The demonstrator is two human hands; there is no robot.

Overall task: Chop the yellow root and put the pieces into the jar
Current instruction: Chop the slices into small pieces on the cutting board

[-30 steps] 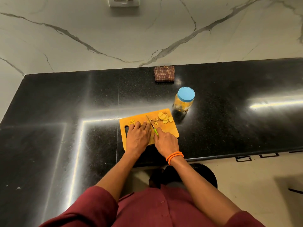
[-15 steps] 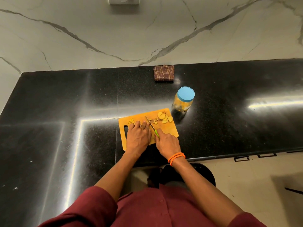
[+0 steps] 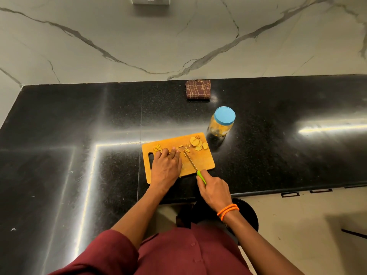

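STEP: chopping, pieces not yet jarred | LEFT: left hand (image 3: 165, 168) flat on cutting board (image 3: 200, 162), fingers pressing yellow root (image 3: 166, 150) at fingertips | RIGHT: right hand (image 3: 214, 190) gripping knife (image 3: 190, 160), blade angled up-left toward root | PIECES: slices (image 3: 196, 143) at board's far-right corner | JAR: jar (image 3: 221, 124) lidded, on desk (image 3: 79, 120) just beyond that corner.

The person wears a maroon shirt (image 3: 178, 253) with rolled-up sleeves and two orange bands (image 3: 228, 210) on the right wrist.
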